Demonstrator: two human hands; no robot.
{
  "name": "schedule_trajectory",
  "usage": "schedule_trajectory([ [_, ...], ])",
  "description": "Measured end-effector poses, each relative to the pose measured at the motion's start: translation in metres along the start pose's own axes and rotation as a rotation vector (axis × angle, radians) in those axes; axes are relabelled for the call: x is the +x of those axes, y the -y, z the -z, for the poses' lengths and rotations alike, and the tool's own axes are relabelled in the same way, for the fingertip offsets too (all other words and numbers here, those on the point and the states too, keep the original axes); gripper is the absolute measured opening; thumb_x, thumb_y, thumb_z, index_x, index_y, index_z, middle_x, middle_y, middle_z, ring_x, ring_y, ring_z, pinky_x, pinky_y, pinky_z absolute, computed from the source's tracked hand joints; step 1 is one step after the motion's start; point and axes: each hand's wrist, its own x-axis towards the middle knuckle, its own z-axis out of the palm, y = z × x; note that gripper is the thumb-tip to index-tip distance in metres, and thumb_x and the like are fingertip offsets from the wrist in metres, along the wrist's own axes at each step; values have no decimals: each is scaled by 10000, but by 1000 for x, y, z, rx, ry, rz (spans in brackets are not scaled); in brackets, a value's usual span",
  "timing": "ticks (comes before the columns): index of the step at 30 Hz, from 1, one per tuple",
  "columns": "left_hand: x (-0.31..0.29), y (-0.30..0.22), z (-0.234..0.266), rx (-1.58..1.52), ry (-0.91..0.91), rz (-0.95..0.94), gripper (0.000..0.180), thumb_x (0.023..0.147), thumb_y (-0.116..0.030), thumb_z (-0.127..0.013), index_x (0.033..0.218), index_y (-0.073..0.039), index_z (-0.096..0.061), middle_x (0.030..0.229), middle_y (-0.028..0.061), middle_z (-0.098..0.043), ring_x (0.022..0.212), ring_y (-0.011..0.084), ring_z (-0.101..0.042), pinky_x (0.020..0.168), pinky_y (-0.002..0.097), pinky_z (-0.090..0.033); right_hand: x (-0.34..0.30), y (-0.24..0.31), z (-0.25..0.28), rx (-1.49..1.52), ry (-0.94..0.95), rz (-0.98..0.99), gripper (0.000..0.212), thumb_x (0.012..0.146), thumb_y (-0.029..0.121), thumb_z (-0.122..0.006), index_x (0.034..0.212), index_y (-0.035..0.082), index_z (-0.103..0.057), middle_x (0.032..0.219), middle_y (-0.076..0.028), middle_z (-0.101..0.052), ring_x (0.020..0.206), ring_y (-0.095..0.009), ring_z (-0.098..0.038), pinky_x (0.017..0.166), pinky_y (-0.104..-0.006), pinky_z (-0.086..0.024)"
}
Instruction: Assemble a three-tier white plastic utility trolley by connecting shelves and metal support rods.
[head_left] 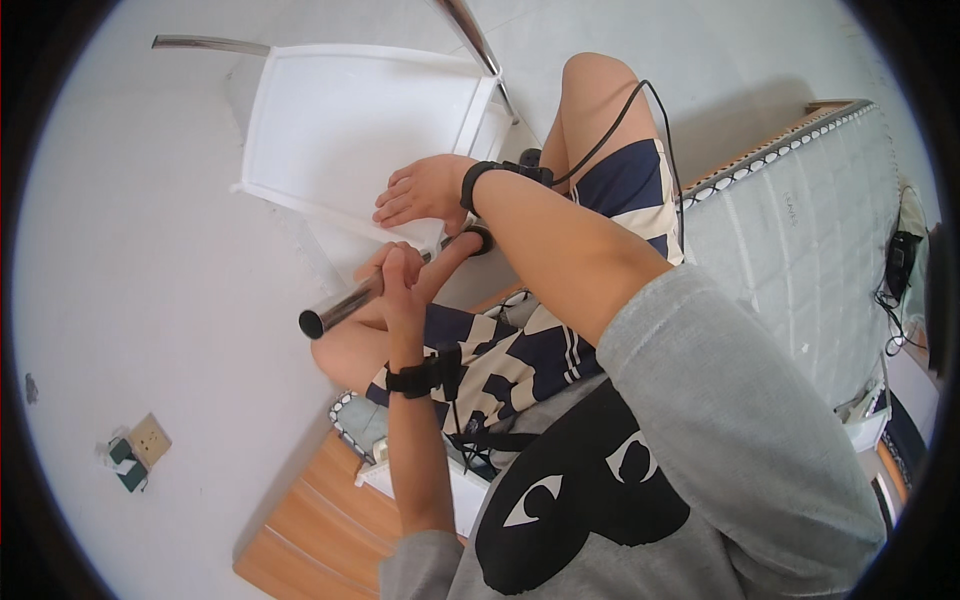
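My left hand [398,272] has its fingers wrapped round a shiny metal tube [345,308], whose open round end points toward the lower left. The tube's other end runs up to the near corner of a white rectangular panel [350,125] with a raised rim. My right hand [425,195] is open above that panel's near edge, its fingers stretched to the left. Whether it touches the rim I cannot tell. Another metal tube [470,38] rises at the panel's far right corner, and a shorter metal piece [210,43] sticks out at its far left corner.
Black bands sit on both wrists, with a black cable [650,95] looping from the right one over my knee. A bed with a grey mattress [790,220] lies to the right. A wall socket [150,440] with a green plug is at the left. Wooden boards [320,520] are below.
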Motion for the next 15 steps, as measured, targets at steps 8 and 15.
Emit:
schedule_trajectory([
  [8, 0, 6, -19, 333, -484, -157, 325, 893, -84, -454, 580, -20, -394, 617, 43, -410, 603, 158, -440, 594, 286, -388, -1, -12, -13, -72, -97, 40, 941, 559, 336, -826, 1396, 163, -434, 1476, 10, -396, 1364, -185, -350, 1155, -371, -247],
  [15, -70, -62, -31, 1540, 571, 277, 359, 829, -181, -583, 1089, 64, -545, 1036, 167, -624, 965, 285, -608, 896, 427, -440, -8, -10, -11, -64, -68, -35, 917, 547, 340, -822, 1374, 174, -463, 1476, 9, -397, 1370, -187, -344, 1156, -391, -243],
])
